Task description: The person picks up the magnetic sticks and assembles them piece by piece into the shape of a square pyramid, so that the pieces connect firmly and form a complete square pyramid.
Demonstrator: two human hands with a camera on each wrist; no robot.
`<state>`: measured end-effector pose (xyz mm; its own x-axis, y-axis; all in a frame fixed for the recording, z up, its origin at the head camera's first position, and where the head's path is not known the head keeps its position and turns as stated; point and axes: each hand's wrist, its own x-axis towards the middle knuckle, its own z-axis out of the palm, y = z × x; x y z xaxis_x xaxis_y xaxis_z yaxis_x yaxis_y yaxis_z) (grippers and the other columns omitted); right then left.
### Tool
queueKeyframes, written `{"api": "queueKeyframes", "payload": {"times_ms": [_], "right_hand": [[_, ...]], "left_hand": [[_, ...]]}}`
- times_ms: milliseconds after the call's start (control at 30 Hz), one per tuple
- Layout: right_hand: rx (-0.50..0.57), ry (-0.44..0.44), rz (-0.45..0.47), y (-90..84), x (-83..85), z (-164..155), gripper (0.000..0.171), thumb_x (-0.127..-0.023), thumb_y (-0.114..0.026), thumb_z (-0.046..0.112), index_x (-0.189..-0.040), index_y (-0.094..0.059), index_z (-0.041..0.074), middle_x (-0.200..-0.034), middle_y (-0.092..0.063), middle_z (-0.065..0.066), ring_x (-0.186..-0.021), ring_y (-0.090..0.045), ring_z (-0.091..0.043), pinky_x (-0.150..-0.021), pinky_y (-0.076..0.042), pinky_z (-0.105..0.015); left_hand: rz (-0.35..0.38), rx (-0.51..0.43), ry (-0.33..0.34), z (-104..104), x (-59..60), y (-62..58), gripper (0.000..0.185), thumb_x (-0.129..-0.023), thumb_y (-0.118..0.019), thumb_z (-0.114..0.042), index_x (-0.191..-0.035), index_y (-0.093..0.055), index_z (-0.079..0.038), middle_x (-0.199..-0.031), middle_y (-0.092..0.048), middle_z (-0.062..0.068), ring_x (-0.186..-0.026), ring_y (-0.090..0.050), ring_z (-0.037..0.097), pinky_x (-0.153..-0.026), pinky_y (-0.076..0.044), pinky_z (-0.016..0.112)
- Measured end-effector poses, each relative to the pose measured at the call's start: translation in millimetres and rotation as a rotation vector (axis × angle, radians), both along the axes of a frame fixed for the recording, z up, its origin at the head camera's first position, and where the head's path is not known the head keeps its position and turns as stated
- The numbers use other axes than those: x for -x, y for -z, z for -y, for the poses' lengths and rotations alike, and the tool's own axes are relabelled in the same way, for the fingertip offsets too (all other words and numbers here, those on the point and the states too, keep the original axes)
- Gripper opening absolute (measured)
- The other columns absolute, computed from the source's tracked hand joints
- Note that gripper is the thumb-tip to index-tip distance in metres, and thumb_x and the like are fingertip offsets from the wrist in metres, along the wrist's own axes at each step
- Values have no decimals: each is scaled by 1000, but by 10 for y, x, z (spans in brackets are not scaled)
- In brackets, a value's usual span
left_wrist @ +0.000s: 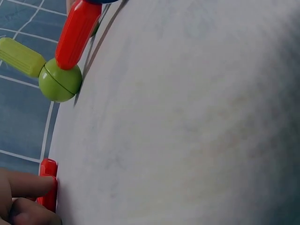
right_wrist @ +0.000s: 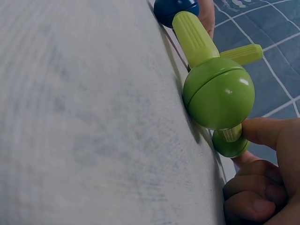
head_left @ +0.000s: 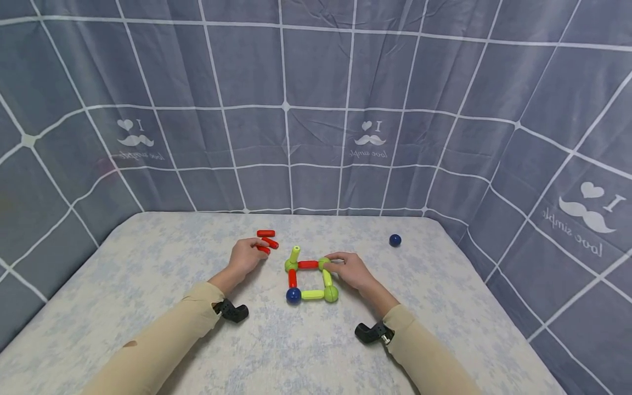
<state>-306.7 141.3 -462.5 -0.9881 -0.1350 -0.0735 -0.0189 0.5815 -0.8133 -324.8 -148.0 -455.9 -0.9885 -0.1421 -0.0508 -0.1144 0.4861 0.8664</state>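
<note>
- The hands are apart from each other; the left hand (head_left: 244, 257), between 9 and 10 o'clock from the frame's middle, pinches a red rod (left_wrist: 48, 199) with thumb and finger; the right hand (head_left: 349, 269), between 2 and 3 o'clock, is clamped by thumb and finger on the far-right green ball (head_left: 323, 262)
- The frame (head_left: 312, 294) lies between them near the middle of the surface, a four-sided outline of glossy balls and ribbed rods; green balls stand at its 10, 4 and roughly 1 o'clock corners, a dark blue ball (head_left: 293, 295) between 7 and 8; its 12 and 9 o'clock sides are red, its 3 and 6 o'clock sides yellow-green; a yellow-green peg (head_left: 294, 253) juts upward from the 10 o'clock ball, a seam running round that ball
- Two more red rods (head_left: 265, 233) lie toward 10 o'clock, just beside the left hand; a loose blue ball (head_left: 395, 240) sits well apart, toward 2 o'clock
- The surface (head_left: 276, 351) is pale, off-white mottled with soft blue-grey floral patches; beige sleeves (head_left: 173, 329) cross it from 7 and 5 o'clock, a black device at each wrist
- A slate-blue curtain (head_left: 316, 66) rises behind the 12 o'clock edge and along both sides, creased, ruled with white grid lines; it bears white hearts, moustaches and mirror-reversed lettering at 11, 1 and 3 o'clock
</note>
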Motion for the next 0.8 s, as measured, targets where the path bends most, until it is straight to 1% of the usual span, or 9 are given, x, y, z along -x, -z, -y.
{"api": "queueKeyframes", "payload": {"times_ms": [133,167,267,367,433,533,600,667,800], "right_hand": [[-5,4,-12,-11,-4,-7,34,-90,-72,42,-118,-75,23,-137,-61,-7,-92,-54,-17,-75,-42,-33],[-4,4,-11,-12,-7,-9,34,-90,-72,42,-118,-75,23,-139,-61,-8,-95,-54,-18,-77,-43,-33],[8,-1,-15,-10,-11,-12,34,-90,-72,41,-118,-75,22,-137,-61,-8,-90,-53,-17,-74,-42,-32],[24,-8,-16,-6,-17,-9,34,-91,-72,40,-118,-74,21,-122,-66,-9,-73,-47,-15,-63,-39,-30],[37,-11,-16,-6,-19,-6,33,-91,-73,39,-118,-74,20,-115,-66,-8,-67,-42,-14,-59,-36,-29],[43,-12,-14,-8,-24,-7,34,-91,-73,39,-118,-74,19,-117,-66,-9,-69,-43,-15,-60,-36,-29],[37,-12,-20,-4,-21,-7,34,-90,-73,39,-118,-74,19,-126,-65,-7,-74,-46,-15,-63,-37,-30],[27,-14,-27,7,-15,-11,35,-90,-73,39,-119,-74,19,-130,-64,-7,-78,-47,-16,-65,-38,-30],[24,-14,-30,8,-10,-16,35,-90,-73,40,-119,-74,19,-124,-66,-6,-78,-47,-16,-65,-37,-30]], "left_hand": [[18,10,-16,-16,-2,-30,29,-91,-64,0,-119,-71,-2,-139,-58,20,-117,-52,30,-72,-45,27],[20,15,-18,-22,-5,-36,29,-91,-64,0,-119,-71,-2,-139,-58,20,-116,-52,30,-71,-45,27],[21,25,-25,-40,-17,-55,28,-91,-64,1,-117,-72,-2,-136,-60,20,-116,-53,32,-72,-47,28],[9,50,-28,-52,-28,-57,27,-90,-65,2,-116,-73,-2,-136,-60,20,-121,-54,33,-79,-51,33],[-2,74,-26,-59,-37,-53,26,-90,-65,1,-115,-74,-2,-134,-62,20,-121,-55,34,-83,-52,37],[-33,123,-9,-68,-50,-46,26,-89,-67,0,-114,-74,-1,-130,-65,20,-116,-59,33,-82,-53,37],[-50,147,1,-74,-59,-44,27,-88,-68,0,-114,-75,0,-128,-66,20,-111,-61,32,-76,-53,33],[-62,169,7,-78,-67,-48,27,-88,-68,0,-114,-75,0,-127,-67,19,-107,-63,31,-70,-51,29],[-60,197,8,-84,-67,-55,26,-88,-67,-1,-113,-75,0,-117,-71,17,-101,-63,30,-66,-49,27]]}}
